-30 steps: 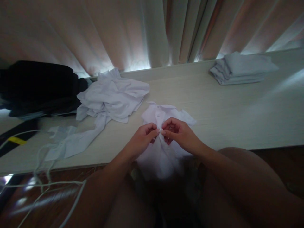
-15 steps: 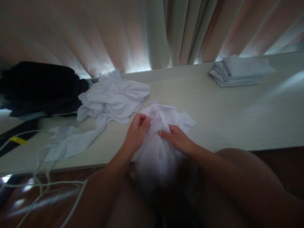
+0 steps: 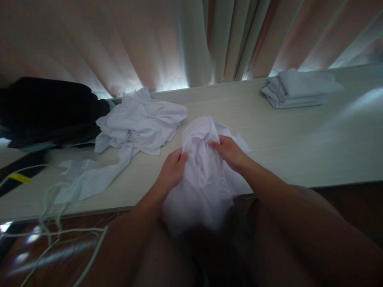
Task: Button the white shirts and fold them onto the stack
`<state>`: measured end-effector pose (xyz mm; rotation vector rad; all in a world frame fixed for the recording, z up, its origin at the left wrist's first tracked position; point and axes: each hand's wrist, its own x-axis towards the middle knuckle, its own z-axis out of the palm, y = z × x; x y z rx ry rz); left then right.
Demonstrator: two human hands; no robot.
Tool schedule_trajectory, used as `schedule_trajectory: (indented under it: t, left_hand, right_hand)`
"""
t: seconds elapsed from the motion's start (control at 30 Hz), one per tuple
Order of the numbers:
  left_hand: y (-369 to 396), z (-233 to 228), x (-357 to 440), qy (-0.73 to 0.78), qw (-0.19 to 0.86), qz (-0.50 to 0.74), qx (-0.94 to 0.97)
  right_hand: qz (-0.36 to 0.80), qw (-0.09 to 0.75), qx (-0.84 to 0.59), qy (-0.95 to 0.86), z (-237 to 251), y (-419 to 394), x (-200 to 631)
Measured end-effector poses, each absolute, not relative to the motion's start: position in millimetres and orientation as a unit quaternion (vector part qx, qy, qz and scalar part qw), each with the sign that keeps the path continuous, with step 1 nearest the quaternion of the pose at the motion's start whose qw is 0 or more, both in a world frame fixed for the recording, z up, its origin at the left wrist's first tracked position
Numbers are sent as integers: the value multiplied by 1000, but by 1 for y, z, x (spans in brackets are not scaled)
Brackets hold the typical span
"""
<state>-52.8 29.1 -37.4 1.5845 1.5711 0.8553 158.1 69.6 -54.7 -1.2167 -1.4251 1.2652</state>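
Change: both hands have shifted up the white shirt (image 3: 206, 175), now bunched higher than half a second ago.
Shirt: at the table's (image 3: 299, 143) near edge, hanging over it.
Left hand (image 3: 172, 169): clutching the shirt's left side.
Right hand (image 3: 230, 152): gripping its upper fold.
Nearby: crumpled white pile (image 3: 140, 121) to the left; folded stack (image 3: 299, 87) far right.

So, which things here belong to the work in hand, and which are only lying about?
In hand:
- white shirt, bunched at the table edge
- left hand, gripping its left side
- right hand, gripping its right side

Lying about:
- crumpled white pile
- folded stack
- dark clothes
- white cables
- curtain
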Motion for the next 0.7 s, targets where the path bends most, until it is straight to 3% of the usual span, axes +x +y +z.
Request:
schedule_trajectory:
  t: [0.17,0.3,0.37,0.53,0.7]
  left_hand:
    - [57,-31,-76,629,477,500,355]
    - [74,-38,-95,630,551,467,285]
    - [78,-46,-101,672,501,456,299]
    - [73,-58,-97,724,167,370,557]
    - [68,-69,-84,643,178,199,718]
  right_hand:
    - [325,348,-578,-663,-61,70,170]
    - [334,333,-594,-652,-59,71,182]
    - [377,332,-589,-633,-62,73,185]
    - [343,256,-587,-687,-66,71,180]
    - [293,168,-615,-712,-64,68,179]
